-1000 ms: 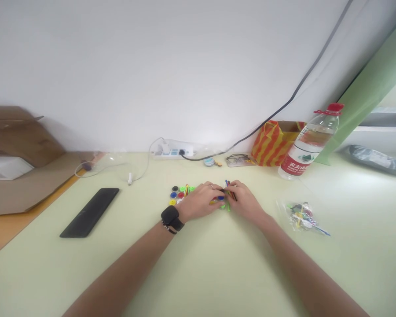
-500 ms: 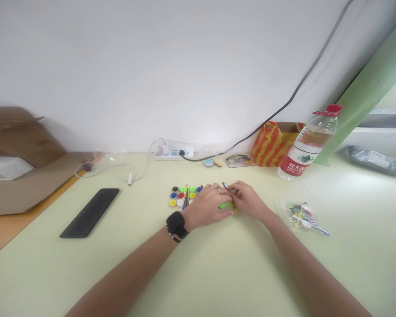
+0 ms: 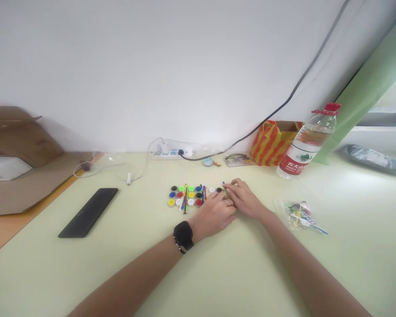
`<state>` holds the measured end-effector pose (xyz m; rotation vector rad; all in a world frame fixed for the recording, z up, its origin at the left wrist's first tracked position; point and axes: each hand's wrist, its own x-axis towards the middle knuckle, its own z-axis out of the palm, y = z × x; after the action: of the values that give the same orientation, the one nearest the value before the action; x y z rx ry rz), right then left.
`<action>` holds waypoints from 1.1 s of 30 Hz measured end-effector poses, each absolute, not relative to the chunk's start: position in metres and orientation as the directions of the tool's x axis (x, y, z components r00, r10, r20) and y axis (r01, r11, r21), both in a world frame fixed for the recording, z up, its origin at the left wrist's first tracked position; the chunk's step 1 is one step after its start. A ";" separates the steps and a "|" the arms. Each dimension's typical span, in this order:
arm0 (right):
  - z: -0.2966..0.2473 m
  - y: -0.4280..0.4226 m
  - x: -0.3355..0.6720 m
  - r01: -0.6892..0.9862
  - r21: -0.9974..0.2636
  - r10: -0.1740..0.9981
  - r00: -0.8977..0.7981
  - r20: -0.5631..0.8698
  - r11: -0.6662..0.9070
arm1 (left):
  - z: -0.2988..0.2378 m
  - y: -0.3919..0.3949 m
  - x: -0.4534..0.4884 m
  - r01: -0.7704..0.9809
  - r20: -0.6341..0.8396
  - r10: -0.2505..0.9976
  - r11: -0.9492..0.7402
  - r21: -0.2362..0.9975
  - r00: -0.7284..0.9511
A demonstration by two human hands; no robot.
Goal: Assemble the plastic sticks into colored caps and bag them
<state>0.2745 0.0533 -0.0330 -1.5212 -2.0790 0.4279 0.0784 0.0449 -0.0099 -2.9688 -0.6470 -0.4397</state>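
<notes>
Small round plastic discs in several colours, one of them a yellow disc [image 3: 171, 202], lie in short rows on the table. Between the groups lie bundles of thin coloured plastic sticks; one bundle [image 3: 185, 198] is at the left, another bundle [image 3: 203, 192] nearer the middle. My left hand [image 3: 215, 212], with a ring and a black watch [image 3: 183, 233], is bent over the right-hand discs, its fingertips hidden. Against it, my right hand [image 3: 244, 199] has its fingers closed at a third bundle of sticks [image 3: 224, 184], mostly covered by both hands.
A clear bag of similar parts [image 3: 302, 215] lies to the right, below a large water bottle [image 3: 303, 147] and a striped bag [image 3: 272, 143]. A black flat case [image 3: 89, 212] lies left. Along the wall are a power strip [image 3: 171, 152], glasses [image 3: 236, 157] and a cardboard box [image 3: 46, 171].
My left hand has shifted right and slightly toward me, uncovering the middle stick bundle and more discs. My right hand has moved slightly left, its fingers now closer to my left hand.
</notes>
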 end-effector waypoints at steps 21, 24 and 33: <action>-0.032 0.057 0.277 0.644 -0.722 0.967 -0.160 0.195 0.253 | 0.031 0.088 0.031 0.505 0.235 0.568 -0.817 0.280 0.789; -0.029 0.055 0.274 0.675 -0.697 0.970 -0.158 0.185 0.243 | 0.035 0.097 0.019 0.551 0.218 0.619 -0.778 0.301 0.755; -0.030 0.052 0.257 0.651 -0.716 0.968 -0.167 0.189 0.253 | 0.032 0.098 0.019 0.536 0.175 0.611 -0.774 0.338 0.772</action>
<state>0.2575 0.0524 -0.0302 -1.4697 -1.8994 0.6467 0.0189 0.0982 0.0319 -3.2087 -1.0607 -0.4783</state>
